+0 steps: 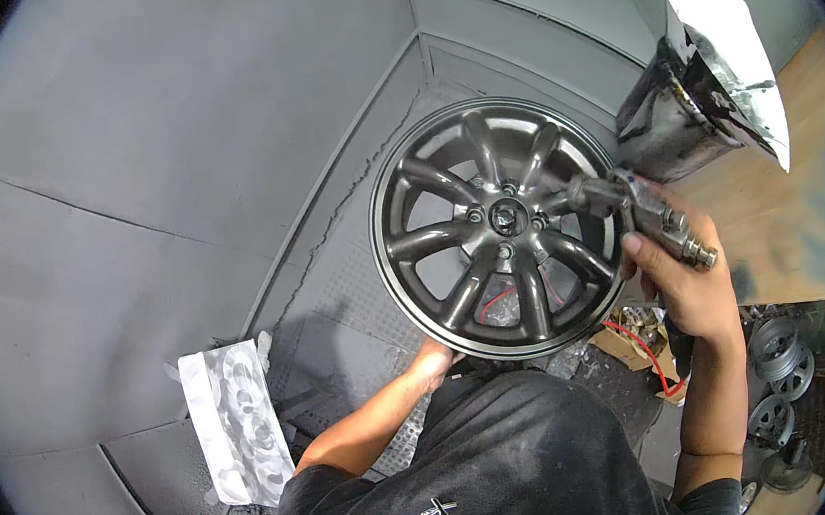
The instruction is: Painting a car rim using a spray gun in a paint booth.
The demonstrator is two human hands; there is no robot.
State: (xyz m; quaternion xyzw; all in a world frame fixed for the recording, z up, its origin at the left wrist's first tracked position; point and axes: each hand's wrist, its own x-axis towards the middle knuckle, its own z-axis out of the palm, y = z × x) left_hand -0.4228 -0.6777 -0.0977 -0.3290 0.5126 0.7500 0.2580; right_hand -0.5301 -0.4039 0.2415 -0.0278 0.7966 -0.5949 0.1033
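A dark grey alloy wheel (pixel 451 238) with several rounded spokes and a paler outer lip faces up in front of me. My left hand (pixel 432 363) grips the wheel's near-left edge; its fingers are mostly hidden beneath the rim. In my right hand (pixel 681 274) is a metal spray gun (pixel 644 208), with my fingers wrapped round it. Its nozzle points left over the wheel's right side, toward the hub. A faint haze hangs over the spokes by the nozzle.
Grey booth walls (pixel 171 162) rise at left and behind. A paint-stained bucket (pixel 665 125) with a white sheet (pixel 734 63) stands far right, beside a wooden board (pixel 810 216). A red hose (pixel 652 358) and several bare wheels (pixel 779 350) lie lower right. A smudged white panel (pixel 239 422) leans lower left.
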